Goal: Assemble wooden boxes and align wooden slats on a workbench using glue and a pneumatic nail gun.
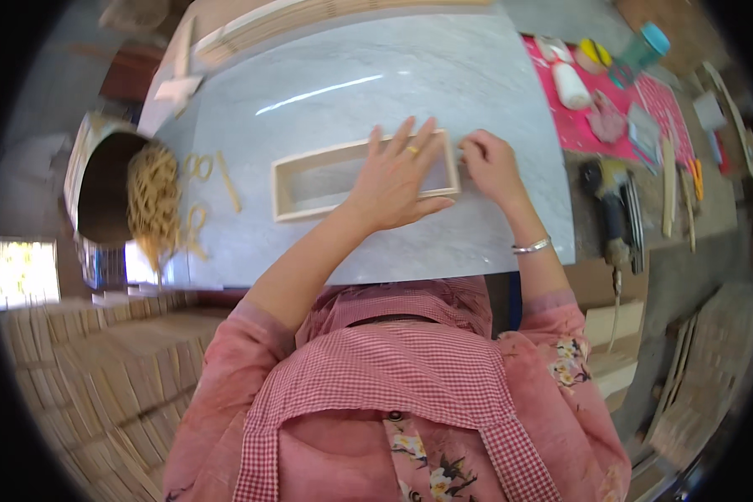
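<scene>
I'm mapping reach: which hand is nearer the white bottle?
Right. The right hand is left of the white bottle; the left hand, over the wooden frame, is farther left.

We wear a red-and-white checked apron [376, 360] over a pink shirt [330, 456] with pale flowers [569, 358] and a dark button [396, 416], a silver bracelet [532, 247] on the right arm [547, 272], a yellow ring [412, 151] on the left hand [391, 184]

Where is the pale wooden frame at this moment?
In the head view, the pale wooden frame lies mid-picture on the grey tabletop, the left hand spread over its right half, the right hand beside its right end.
</scene>
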